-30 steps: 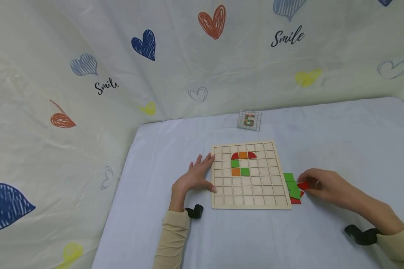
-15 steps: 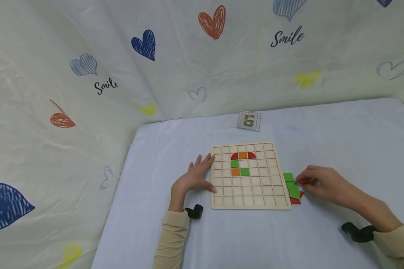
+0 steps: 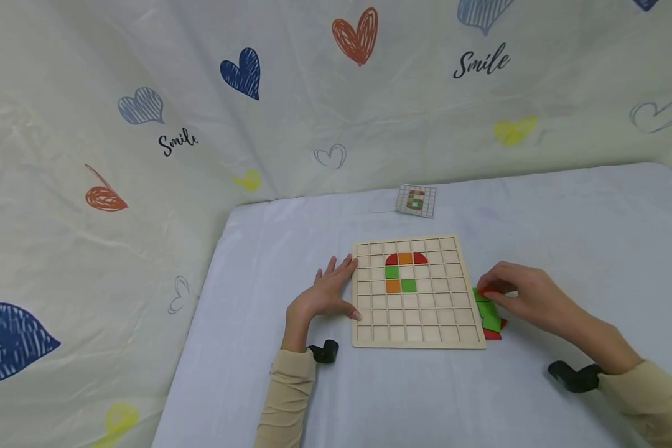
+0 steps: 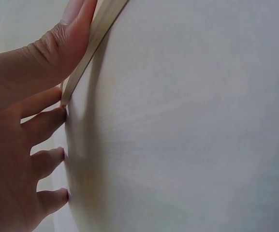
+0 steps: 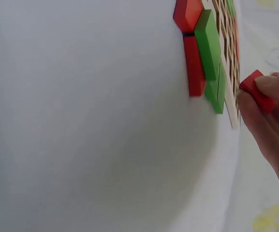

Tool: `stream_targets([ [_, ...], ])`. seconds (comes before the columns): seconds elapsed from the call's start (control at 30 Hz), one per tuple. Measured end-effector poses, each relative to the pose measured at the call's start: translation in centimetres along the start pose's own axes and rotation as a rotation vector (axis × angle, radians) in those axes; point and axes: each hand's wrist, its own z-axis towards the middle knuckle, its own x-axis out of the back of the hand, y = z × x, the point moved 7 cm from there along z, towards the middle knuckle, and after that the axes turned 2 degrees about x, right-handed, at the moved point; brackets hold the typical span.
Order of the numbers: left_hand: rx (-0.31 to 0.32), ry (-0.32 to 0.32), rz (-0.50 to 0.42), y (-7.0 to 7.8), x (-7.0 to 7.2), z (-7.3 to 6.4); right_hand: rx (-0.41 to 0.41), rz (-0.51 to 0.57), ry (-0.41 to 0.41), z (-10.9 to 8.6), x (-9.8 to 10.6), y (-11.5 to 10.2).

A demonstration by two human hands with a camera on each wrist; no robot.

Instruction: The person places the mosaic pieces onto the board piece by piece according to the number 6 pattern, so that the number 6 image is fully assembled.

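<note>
A wooden grid board (image 3: 437,317) lies mid-table, with red, orange and green tiles set in some upper squares, among them an orange tile (image 3: 392,286). My left hand (image 3: 326,295) rests at its left edge, fingers spread, thumb and fingertips on the frame. Between thumb and fingers my right hand (image 3: 529,295) pinches a red tile (image 5: 257,91), raised near the board's right edge. Just below that hand is a loose pile of green tiles (image 3: 490,316) and red tiles (image 3: 492,335) beside the board, partly overlapping one another.
A small pattern card (image 3: 415,200) with a printed grid and coloured figure lies behind the board. A white cloth (image 3: 291,249) covers the table, and a curtain printed with hearts (image 3: 291,112) hangs at the back and left.
My right hand has lifted the red tile from beside the pile and carried it left and away from me, toward the board's right edge. The left hand stays in place.
</note>
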Motion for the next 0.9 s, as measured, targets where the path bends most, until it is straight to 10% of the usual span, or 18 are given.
stream_targets([
  [0.9, -0.012, 0.0, -0.002, 0.1, 0.1, -0.2, -0.067, 0.138, -0.128, 4.8, -4.0, -1.5],
])
